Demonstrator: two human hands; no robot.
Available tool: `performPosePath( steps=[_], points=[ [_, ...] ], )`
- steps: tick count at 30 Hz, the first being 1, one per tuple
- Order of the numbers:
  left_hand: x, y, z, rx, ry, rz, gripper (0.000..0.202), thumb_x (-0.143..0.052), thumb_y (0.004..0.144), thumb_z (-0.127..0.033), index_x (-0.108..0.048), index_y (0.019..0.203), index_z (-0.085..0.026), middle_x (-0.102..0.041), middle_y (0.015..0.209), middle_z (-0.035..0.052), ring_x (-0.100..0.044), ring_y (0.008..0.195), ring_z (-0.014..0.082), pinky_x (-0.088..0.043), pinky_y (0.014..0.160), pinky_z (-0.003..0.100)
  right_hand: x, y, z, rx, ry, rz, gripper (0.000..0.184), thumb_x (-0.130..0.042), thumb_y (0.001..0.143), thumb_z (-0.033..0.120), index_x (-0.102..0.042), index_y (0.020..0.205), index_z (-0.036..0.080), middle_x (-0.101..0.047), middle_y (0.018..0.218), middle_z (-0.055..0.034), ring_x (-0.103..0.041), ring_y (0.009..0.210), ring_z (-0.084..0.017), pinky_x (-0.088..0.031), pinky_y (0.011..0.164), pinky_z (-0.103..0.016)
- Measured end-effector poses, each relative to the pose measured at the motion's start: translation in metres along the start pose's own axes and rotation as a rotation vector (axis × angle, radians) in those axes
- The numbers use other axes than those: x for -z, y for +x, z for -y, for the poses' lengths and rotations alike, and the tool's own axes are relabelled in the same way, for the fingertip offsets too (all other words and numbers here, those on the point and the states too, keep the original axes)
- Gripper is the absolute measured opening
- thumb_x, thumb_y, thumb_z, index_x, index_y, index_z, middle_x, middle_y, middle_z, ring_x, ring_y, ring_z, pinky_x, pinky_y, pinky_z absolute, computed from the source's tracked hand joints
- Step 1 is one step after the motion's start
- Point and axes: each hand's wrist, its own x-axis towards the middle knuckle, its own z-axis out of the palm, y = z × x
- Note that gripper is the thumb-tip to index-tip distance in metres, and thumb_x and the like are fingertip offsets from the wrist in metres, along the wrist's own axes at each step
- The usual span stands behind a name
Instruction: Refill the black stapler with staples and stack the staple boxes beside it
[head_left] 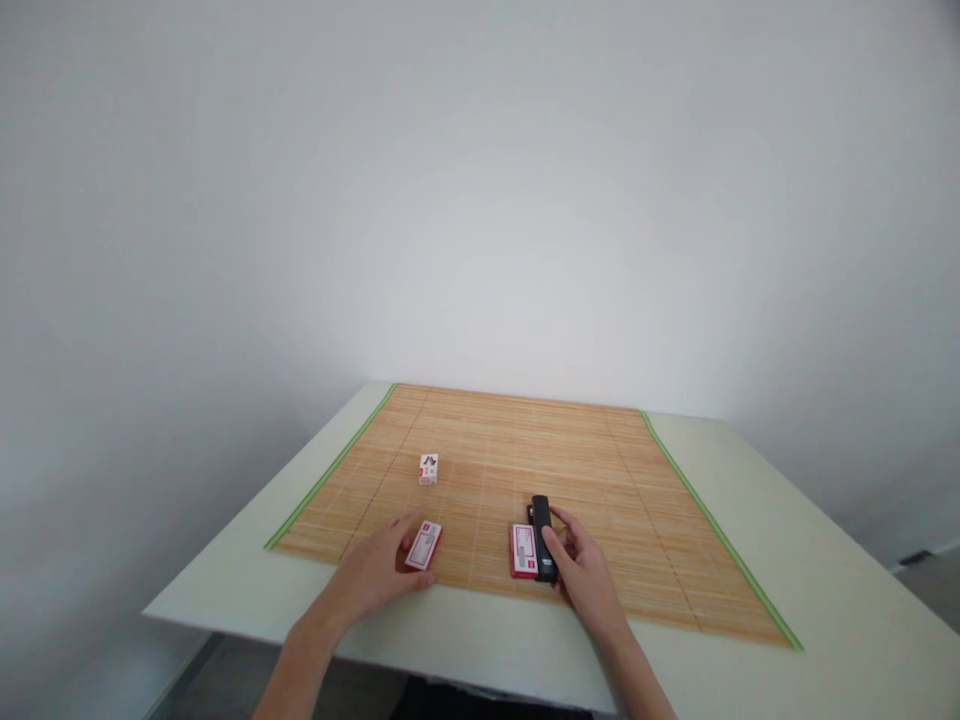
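My left hand lies near the front edge of a bamboo mat, its fingers curled around a small red-and-white box. My right hand rests beside a black stapler, with the fingers touching and partly wrapping its side. A second red-and-white box lies flat just left of the stapler, touching it. A third small white box stands farther back on the mat, apart from both hands.
The mat has green side edges and covers most of a pale table. A plain white wall rises behind the table. The table's front edge runs just below my wrists, with floor visible at the lower left.
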Motion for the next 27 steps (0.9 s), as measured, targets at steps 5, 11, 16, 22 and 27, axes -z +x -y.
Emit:
performPosePath(
  steps=[5,11,16,22,27],
  points=[
    [0.014,0.002,-0.009,-0.035,-0.032,0.117,0.073,-0.081,0.065,-0.041,-0.060,0.135,-0.037,-0.072,0.113,0.0036,-0.067,0.099,0.0312,-0.048,0.084,0.039,0.000,0.000,0.000,0.031,0.000,0.026,0.065,-0.055,0.091,0.063,-0.056,0.140,0.021,-0.054,0.068,0.0043,-0.049,0.042,-0.011,-0.040,0.036,-0.023],
    [-0.009,0.018,-0.064,-0.171,-0.128,-0.024,0.058,-0.083,0.065,-0.048,-0.064,0.116,-0.029,-0.069,0.103,0.0033,-0.065,0.093,0.0263,-0.047,0.081,0.035,0.001,0.000,0.000,0.050,-0.017,0.035,0.064,-0.055,0.092,0.063,-0.058,0.138,0.019,-0.058,0.070,0.0026,-0.051,0.043,-0.012,-0.040,0.036,-0.024],
    [-0.050,0.029,-0.113,-0.344,-0.237,-0.048,0.064,-0.090,0.060,-0.047,-0.064,0.115,-0.027,-0.065,0.117,0.0073,-0.061,0.108,0.0299,-0.048,0.091,0.039,0.000,0.001,-0.002,0.053,-0.041,0.038,0.064,-0.055,0.092,0.065,-0.060,0.136,0.018,-0.056,0.066,0.0038,-0.051,0.042,-0.012,-0.040,0.038,-0.024],
    [-0.065,0.035,-0.119,-0.336,-0.328,-0.006,0.063,-0.089,0.063,-0.042,-0.064,0.119,-0.028,-0.067,0.117,0.0062,-0.061,0.107,0.0293,-0.047,0.093,0.040,0.001,0.000,0.002,0.059,-0.029,0.066,0.064,-0.055,0.092,0.065,-0.064,0.131,0.016,-0.054,0.063,0.0038,-0.049,0.044,-0.011,-0.038,0.040,-0.022],
    [-0.065,0.042,-0.118,-0.339,-0.345,0.063,0.065,-0.089,0.061,-0.045,-0.065,0.120,-0.029,-0.069,0.115,0.0061,-0.063,0.104,0.0295,-0.048,0.090,0.040,0.001,0.000,0.002,0.048,-0.021,0.092,0.063,-0.055,0.091,0.065,-0.064,0.131,0.017,-0.056,0.063,0.0032,-0.051,0.045,-0.011,-0.039,0.041,-0.022]
  ],
)
